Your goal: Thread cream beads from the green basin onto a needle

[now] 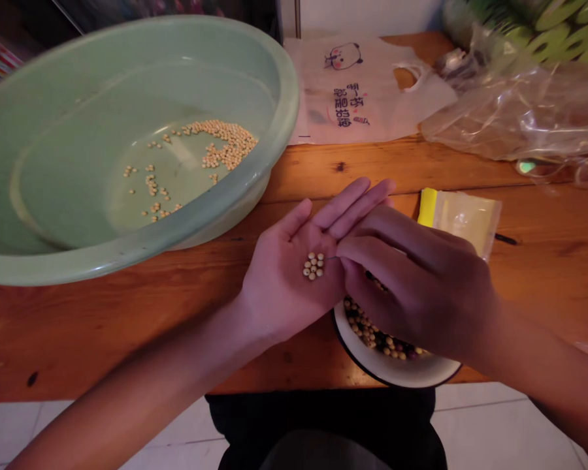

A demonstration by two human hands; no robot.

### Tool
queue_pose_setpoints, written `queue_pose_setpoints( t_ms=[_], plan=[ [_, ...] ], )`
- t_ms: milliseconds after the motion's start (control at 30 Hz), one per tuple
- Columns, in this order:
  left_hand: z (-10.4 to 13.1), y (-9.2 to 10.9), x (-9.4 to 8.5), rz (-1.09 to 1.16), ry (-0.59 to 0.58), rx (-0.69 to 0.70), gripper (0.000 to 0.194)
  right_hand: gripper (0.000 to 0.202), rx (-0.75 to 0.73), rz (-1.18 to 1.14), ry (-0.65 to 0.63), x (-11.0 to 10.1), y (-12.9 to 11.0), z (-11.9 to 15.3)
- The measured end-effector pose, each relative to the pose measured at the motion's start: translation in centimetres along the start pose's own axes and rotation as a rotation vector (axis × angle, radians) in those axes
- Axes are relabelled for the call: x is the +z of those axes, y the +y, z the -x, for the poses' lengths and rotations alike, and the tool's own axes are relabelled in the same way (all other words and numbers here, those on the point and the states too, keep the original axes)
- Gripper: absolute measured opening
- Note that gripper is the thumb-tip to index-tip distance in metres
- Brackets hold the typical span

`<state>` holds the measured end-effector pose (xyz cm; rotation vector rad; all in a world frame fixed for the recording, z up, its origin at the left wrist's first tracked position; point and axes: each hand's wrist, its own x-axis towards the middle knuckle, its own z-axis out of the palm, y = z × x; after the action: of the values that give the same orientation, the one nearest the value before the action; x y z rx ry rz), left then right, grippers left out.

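My left hand (294, 274) lies palm up with its fingers stretched out, over the front of the table. Several small pale round beads (313, 266), some with dark holes showing, sit clustered in the palm. Close against its fingers is my right hand (416, 281), closed in a pinch. A thin needle (332, 257) sticks out of the pinch toward the beads; its rest is hidden by the fingers. Under my right hand stands a white bowl (402, 373) with a dark rim, partly covered, holding pale and dark beads (367, 329).
A large green basin (186, 245) at the left holds many loose pale beads (232, 143). Behind are a printed plastic bag (318, 72) and crumpled clear plastic (514, 111). A small yellow-edged packet (465, 215) lies beyond my right hand on the wooden table (176, 307).
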<state>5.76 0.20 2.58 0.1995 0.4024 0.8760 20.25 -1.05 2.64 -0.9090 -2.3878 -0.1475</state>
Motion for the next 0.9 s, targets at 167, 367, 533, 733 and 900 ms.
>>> queue_pose_setpoints(
  t_ms=[167, 367, 533, 733, 900],
  plan=[
    [0.06, -0.01, 0.21, -0.006, -0.002, 0.002, 0.052, 0.014, -0.012, -0.004, 0.004, 0.15, 0.00, -0.03],
    [-0.04, -0.10, 0.35, 0.019, 0.018, 0.013, 0.052, 0.018, 0.018, -0.031, -0.006, 0.07, -0.27, -0.11],
    [0.02, -0.16, 0.14, 0.005, -0.007, 0.031, 0.050, 0.017, -0.020, 0.044, -0.008, -0.22, -0.21, -0.16],
    [0.05, -0.29, 0.28, -0.015, 0.036, 0.034, 0.051, 0.020, -0.126, 0.088, 0.004, -0.14, -0.12, -0.29],
    [0.06, -0.35, 0.34, -0.005, 0.025, 0.031, 0.050, 0.015, -0.103, 0.027, -0.012, -0.07, -0.04, -0.15]
  ],
)
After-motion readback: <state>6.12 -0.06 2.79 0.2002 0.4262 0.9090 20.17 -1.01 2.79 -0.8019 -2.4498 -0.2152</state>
